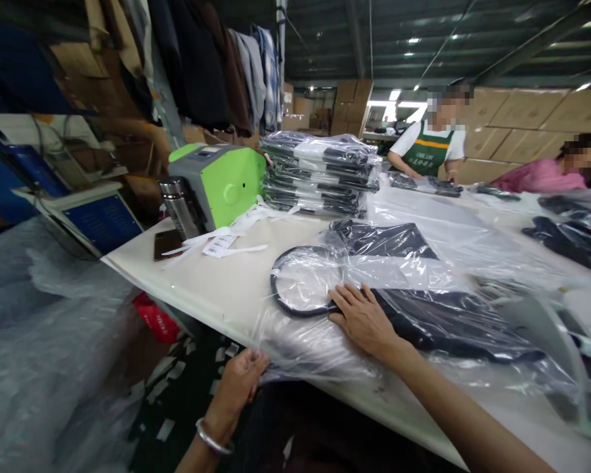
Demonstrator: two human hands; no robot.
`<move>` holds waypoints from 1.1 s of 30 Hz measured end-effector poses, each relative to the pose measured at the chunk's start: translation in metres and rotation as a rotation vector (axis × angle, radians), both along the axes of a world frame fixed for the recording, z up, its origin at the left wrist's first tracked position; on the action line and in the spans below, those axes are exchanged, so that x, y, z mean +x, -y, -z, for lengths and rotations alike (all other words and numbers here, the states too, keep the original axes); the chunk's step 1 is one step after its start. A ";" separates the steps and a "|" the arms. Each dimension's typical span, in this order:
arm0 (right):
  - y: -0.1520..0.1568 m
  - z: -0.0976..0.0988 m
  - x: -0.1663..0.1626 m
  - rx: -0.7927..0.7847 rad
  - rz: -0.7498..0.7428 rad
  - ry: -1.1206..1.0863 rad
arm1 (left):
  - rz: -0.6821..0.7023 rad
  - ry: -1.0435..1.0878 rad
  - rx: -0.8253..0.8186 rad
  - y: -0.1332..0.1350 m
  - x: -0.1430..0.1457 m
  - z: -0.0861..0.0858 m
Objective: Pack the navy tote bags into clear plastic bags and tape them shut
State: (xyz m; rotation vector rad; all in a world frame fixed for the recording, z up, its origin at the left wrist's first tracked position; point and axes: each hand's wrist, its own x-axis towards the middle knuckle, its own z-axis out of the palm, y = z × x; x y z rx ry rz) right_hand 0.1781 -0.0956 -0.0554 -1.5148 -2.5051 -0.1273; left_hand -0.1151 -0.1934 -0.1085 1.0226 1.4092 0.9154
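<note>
A clear plastic bag (305,351) lies at the table's near edge with dark folded fabric (423,315) inside it. At the left end of the fabric a black loop (295,310) shows through the film; its exact kind I cannot tell. My left hand (241,378), with a silver bangle on the wrist, pinches the bag's near left corner. Flat on the film, fingers spread beside the loop's right side, rests my right hand (362,318).
A green and grey machine (231,184), a steel flask (180,207) and white label strips (221,243) are at the back left. Behind the bag stands a stack of bagged dark garments (320,174). A co-worker in a green apron (428,154) handles another package across the table (217,289).
</note>
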 end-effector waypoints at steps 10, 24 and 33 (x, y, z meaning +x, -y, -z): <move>0.058 -0.032 -0.033 -0.021 -0.164 -0.254 | 0.117 -0.060 -0.037 0.009 -0.038 -0.031; 0.099 -0.023 -0.106 0.174 -0.366 -0.468 | 0.461 -0.683 0.793 -0.079 -0.016 -0.132; 0.102 -0.015 -0.110 0.081 -0.320 -0.446 | 0.947 -1.110 0.995 -0.132 0.069 -0.081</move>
